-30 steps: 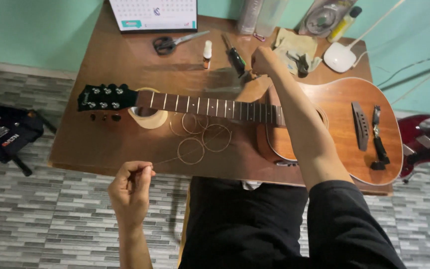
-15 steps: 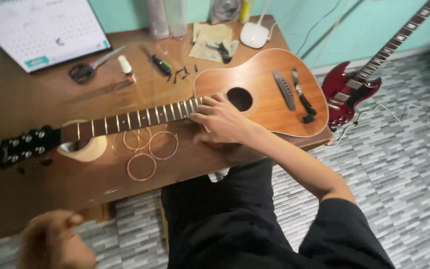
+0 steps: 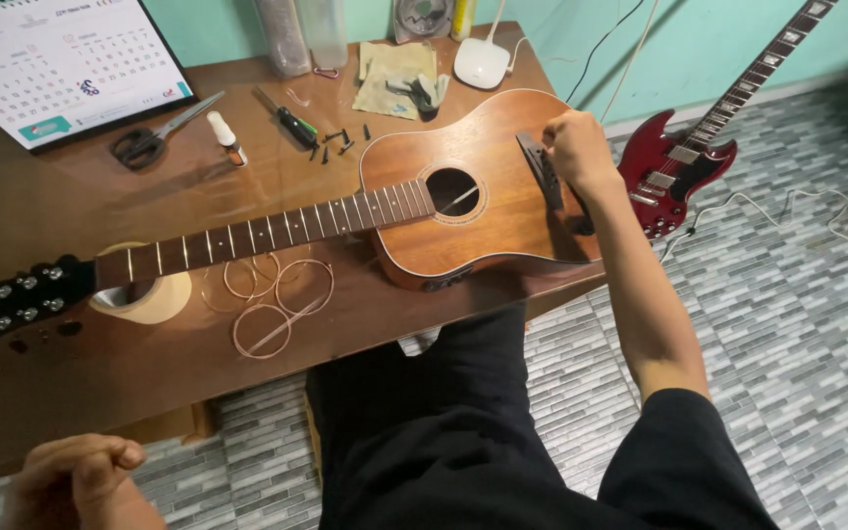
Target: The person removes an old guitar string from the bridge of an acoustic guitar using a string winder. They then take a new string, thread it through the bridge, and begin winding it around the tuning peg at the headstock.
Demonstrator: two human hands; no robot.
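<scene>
An acoustic guitar (image 3: pixel 483 211) lies flat on the brown wooden table (image 3: pixel 80 206), body toward the person's right, neck running left to a black headstock (image 3: pixel 22 294) that rests over a roll of tape (image 3: pixel 154 294). The right hand (image 3: pixel 573 149) is closed in a loose fist at the dark bridge (image 3: pixel 539 167) on the guitar body, fingertips pressed to it; what they grip cannot be told. The left hand (image 3: pixel 76 481) is curled shut at the lower left, below the table edge and well apart from the guitar; its contents are not visible. Coiled strings (image 3: pixel 272 299) lie on the table just below the neck. At the far left corner stands a white desk calendar (image 3: pixel 61 64) with a teal label. Beside it lie black scissors (image 3: pixel 149 137), a small white-capped bottle (image 3: pixel 226 137), a screwdriver (image 3: pixel 287 120) and loose dark pins (image 3: pixel 338 142). A red electric guitar (image 3: pixel 689 162) leans beyond the table on the right
</scene>
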